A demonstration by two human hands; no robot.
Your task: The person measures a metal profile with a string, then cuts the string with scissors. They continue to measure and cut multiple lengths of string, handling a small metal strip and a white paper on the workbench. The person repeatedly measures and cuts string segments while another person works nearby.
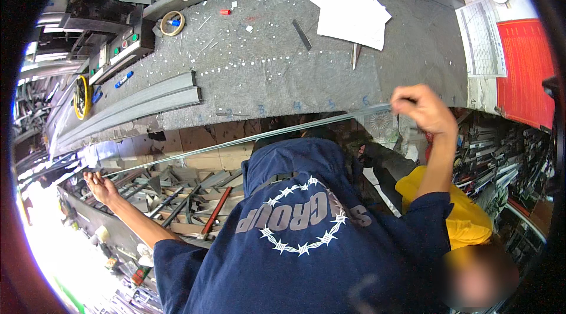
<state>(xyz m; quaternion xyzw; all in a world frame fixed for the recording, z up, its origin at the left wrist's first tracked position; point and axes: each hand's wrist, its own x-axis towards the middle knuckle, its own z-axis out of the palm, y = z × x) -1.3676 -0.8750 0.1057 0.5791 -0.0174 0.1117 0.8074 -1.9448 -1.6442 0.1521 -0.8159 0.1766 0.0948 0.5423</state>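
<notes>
A long, thin, pale strip (247, 138), probably metal, stretches slantwise in front of my body, below the bench's near edge. My left hand (102, 190) is out at the far left with its fingers curled up around the strip's lower end. At the other end my right hand (425, 110), raised by the bench's right corner, pinches the strip; this hand is slightly blurred. On the bench's left side lie grey folded metal profiles (159, 99).
The grey workbench (265, 78) carries white papers (352, 10), a tape roll (173, 22), a blue marker (124, 79) and a red cap (225, 12). Metal offcuts (177, 196) fill the space below. A person in yellow (466, 214) is close on my right.
</notes>
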